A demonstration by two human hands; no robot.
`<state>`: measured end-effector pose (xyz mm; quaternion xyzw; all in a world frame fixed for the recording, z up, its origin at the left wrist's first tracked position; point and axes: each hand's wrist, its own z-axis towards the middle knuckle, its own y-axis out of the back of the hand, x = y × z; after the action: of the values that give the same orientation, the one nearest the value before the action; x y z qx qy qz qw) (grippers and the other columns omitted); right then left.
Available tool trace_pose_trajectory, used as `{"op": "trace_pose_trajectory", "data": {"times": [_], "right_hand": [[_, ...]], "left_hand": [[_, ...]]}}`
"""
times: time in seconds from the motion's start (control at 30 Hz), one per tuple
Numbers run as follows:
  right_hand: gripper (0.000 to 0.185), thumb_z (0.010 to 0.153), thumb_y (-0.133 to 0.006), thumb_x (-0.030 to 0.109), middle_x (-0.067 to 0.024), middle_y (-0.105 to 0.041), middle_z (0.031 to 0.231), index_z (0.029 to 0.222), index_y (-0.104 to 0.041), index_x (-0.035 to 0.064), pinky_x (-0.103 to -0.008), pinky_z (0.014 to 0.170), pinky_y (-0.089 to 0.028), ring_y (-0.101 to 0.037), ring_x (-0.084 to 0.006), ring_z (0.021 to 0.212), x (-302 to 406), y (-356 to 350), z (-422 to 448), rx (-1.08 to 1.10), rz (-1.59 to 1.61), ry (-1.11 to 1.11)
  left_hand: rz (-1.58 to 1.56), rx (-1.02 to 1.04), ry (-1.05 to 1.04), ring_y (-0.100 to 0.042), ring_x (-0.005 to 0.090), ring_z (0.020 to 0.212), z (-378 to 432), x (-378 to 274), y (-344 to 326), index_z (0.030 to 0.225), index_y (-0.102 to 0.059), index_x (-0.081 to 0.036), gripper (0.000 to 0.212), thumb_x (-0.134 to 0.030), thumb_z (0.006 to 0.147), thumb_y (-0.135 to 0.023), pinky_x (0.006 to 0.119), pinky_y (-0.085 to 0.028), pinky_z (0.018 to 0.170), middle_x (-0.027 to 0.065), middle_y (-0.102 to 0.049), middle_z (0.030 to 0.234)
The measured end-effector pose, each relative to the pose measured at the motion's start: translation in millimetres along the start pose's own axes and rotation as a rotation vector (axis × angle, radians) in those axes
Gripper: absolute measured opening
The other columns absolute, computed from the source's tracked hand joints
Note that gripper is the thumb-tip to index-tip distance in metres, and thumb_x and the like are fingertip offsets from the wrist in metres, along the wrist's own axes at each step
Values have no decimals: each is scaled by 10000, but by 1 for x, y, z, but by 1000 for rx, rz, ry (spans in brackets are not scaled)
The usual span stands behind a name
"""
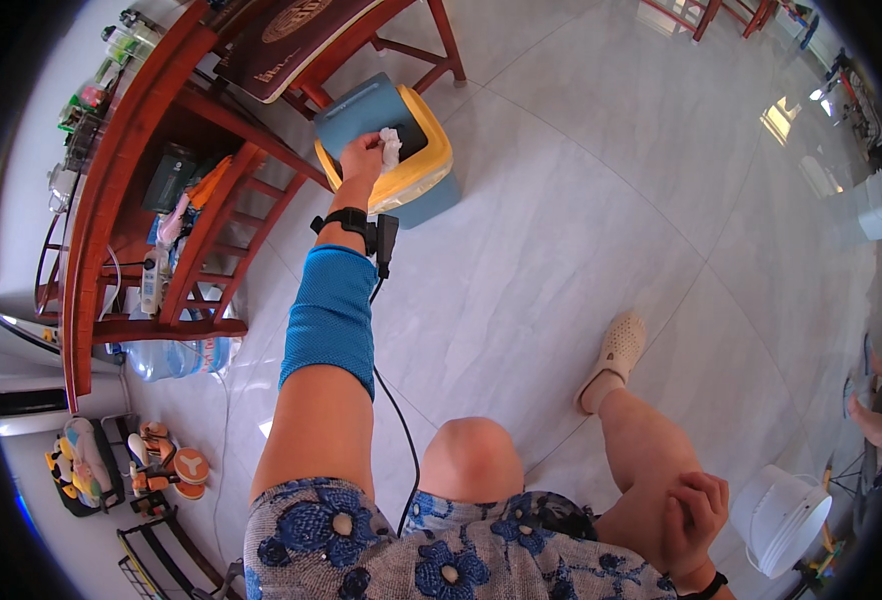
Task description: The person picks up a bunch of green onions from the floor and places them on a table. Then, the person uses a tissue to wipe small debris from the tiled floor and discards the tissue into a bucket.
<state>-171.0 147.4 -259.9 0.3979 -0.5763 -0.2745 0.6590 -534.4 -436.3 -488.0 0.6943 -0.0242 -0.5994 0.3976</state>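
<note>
My left hand (362, 159) reaches forward and pinches a crumpled white tissue (390, 148) between thumb and fingers. Below it stands a blue plastic trash bin (429, 208) with a yellow rim (441, 142). Its blue lid (358, 109) is tipped up, and part of the dark opening shows beside the tissue. A clear liner hangs over the front rim. On my left wrist sits a black strap with a cabled device (382, 240), above a blue mesh sleeve (328, 315). My right hand (696, 514) rests with curled fingers on my right leg and holds nothing visible.
A red wooden table (122, 150) with shelves runs along the left, a water jug (178, 356) beneath it. The black cable (403, 420) trails from my wrist to my lap. White buckets (782, 517) stand at right, near another person's legs (872, 420).
</note>
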Motion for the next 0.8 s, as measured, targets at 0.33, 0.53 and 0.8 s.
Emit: {"op": "trace_pose_trajectory", "data": {"times": [0.33,0.53,0.8], "right_hand": [[125,713,-644,33,-140,-645,980,838,-630,31,-435,824,-467,-572,-355,919,-3,-2,-2,4,-28,9],[158,702,-647,18,-143,-650,985,859,-633,34,-438,814,-469,-575,-357,911,-1,-2,-7,-17,-17,17],[145,747,-660,-10,-144,-663,1040,890,-653,15,-413,837,-478,-598,-349,938,-6,-1,-21,27,-65,-6]], "left_hand": [[426,1,-208,-671,345,982,-20,-4,-3,1112,-716,-106,259,-125,871,-627,385,-529,867,167,-712,1024],[458,-69,-239,-645,363,1041,-26,-6,16,1134,-708,-120,297,-107,846,-637,406,-512,926,171,-693,1086],[167,37,-535,-651,233,854,-187,-5,37,1144,-692,-69,287,-98,859,-708,321,-525,753,150,-697,1046]]}}
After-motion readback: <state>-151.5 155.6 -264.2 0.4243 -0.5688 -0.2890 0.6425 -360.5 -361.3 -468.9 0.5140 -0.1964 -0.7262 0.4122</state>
